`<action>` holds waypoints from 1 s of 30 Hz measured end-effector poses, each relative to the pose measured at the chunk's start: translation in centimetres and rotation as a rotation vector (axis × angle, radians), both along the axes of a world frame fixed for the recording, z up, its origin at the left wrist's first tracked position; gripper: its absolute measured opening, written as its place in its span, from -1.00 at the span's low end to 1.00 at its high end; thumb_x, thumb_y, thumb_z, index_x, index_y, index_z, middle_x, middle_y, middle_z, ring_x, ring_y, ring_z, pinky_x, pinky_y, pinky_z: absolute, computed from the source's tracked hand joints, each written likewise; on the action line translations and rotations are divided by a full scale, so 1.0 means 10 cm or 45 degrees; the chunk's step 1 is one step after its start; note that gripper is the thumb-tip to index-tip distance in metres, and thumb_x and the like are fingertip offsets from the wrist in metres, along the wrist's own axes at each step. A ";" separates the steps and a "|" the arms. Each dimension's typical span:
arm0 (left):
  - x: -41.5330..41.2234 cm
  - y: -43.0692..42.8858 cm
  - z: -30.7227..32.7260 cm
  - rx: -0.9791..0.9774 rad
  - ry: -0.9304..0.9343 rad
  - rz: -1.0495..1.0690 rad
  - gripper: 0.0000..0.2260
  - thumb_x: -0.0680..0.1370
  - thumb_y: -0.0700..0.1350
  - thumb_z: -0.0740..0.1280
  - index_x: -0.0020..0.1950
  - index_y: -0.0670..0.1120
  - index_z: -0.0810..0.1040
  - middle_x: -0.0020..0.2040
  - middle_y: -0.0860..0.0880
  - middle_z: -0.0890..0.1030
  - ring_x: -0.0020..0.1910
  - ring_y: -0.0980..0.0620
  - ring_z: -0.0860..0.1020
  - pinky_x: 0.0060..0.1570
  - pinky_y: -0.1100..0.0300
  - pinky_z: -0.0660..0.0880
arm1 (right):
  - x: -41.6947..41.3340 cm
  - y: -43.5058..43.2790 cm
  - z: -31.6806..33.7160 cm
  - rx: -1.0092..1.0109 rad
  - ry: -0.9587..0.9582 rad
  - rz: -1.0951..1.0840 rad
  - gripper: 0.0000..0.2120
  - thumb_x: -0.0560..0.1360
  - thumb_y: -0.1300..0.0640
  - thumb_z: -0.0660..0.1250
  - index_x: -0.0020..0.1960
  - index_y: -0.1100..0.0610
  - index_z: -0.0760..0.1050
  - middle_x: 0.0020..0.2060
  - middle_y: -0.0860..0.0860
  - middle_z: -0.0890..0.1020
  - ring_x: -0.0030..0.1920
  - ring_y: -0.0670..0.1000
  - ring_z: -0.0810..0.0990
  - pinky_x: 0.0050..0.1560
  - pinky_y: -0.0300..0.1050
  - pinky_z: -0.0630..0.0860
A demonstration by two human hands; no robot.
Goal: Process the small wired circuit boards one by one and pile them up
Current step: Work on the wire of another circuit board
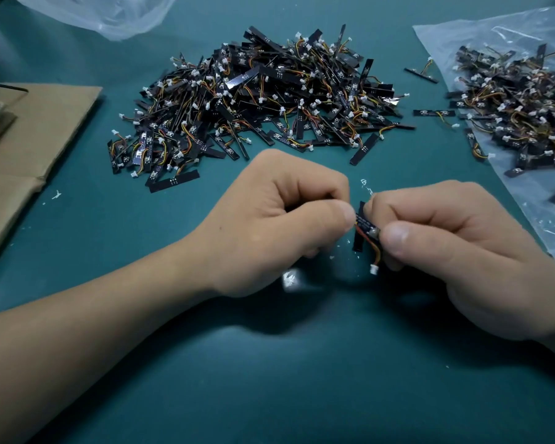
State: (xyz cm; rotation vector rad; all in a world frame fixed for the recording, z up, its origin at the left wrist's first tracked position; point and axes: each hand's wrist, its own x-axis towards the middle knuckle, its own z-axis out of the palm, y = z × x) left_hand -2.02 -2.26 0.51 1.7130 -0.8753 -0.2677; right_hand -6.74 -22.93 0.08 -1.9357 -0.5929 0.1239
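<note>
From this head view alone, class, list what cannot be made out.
Head view: held circuit board mostly hidden by left hand and right hand.
Too small: print on middle pile's boards.
Cut off by the frame's right edge: right pile.
Blurred: white scrap below left hand.

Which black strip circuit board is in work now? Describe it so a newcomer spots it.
Start at the big heap of black wired circuit boards in the middle of the teal table. Nearer the camera, the left hand and right hand meet, both pinching one black strip board. It alone is held rather than lying loose, its white plug hanging on red and yellow wires.
</note>
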 end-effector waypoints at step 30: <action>-0.06 -0.10 -0.06 0.629 -0.510 0.323 -0.84 0.46 -0.03 0.32 -0.03 0.15 0.64 0.04 0.17 0.59 0.09 0.02 0.47 0.15 -0.08 0.38 | 0.09 0.08 -0.07 -0.120 -0.139 -0.759 -0.65 0.50 0.31 0.27 0.04 -0.12 0.60 -0.07 -0.12 0.68 -0.03 -0.12 0.62 0.07 -0.26 0.53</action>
